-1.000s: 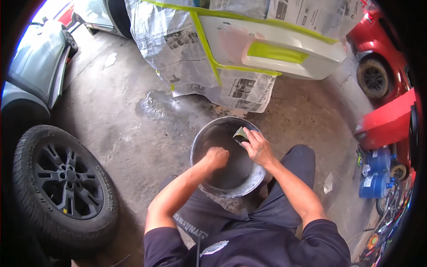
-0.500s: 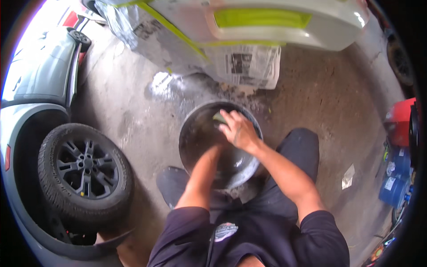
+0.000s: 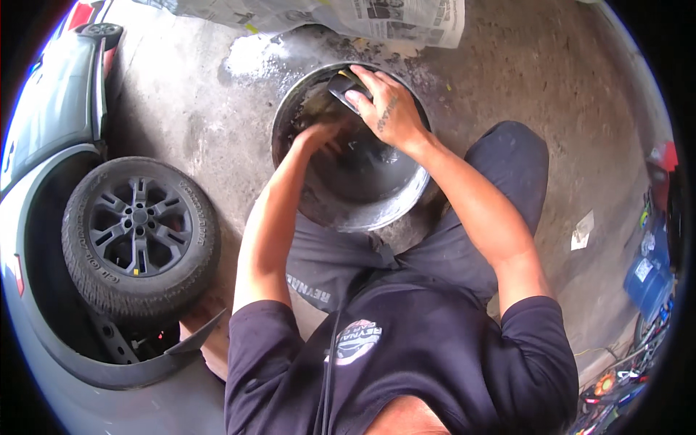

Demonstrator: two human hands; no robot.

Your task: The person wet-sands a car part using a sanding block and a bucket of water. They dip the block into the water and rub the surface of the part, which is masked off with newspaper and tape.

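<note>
A metal-grey round bucket (image 3: 391, 196) with murky water inside sits on the floor between my legs. My right hand (image 3: 384, 109) is over its far rim, thumb and fingers gripped round a dark sanding block (image 3: 340, 84) with a yellowish edge. My left hand (image 3: 322, 134) reaches into the bucket below and left of the block; its fingers look loosely apart, partly blurred in the water, with nothing visible in them.
A spare wheel (image 3: 90, 275) lies at left beside a grey car's open wheel arch (image 3: 54, 167). Masking newspaper (image 3: 406, 22) hangs beyond the bucket over a wet patch (image 3: 254, 61). Blue water jugs (image 3: 649, 286) and assorted clutter (image 3: 612, 384) line the right side.
The view has tipped down toward my body, so the masked bumper has mostly left the frame. Both hands have shifted to the bucket's far part, my left one reaching deeper in.
</note>
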